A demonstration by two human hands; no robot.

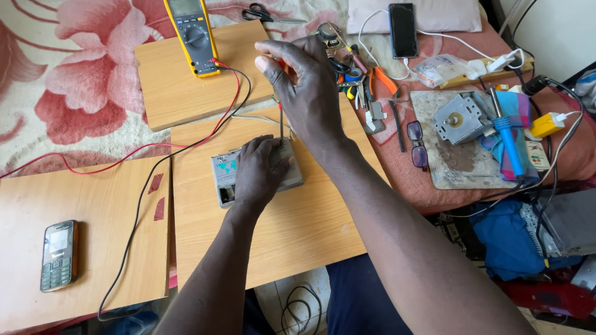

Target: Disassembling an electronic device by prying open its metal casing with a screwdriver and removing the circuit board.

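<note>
Left hand (257, 170) presses the grey device (256, 175) flat at the wooden board's (292, 217) centre. Right hand (304, 84), grip pinching the screwdriver (281, 121), holds it upright above the device; keep shaft vertical.

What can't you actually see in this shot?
Head view:
- Top of the grey device: covered by the left hand.
- Screwdriver handle: wrapped in the right hand; its tip is too small to tell.
- Multimeter screen: cut off by the top edge.
- Scissors: partly cropped.
</note>
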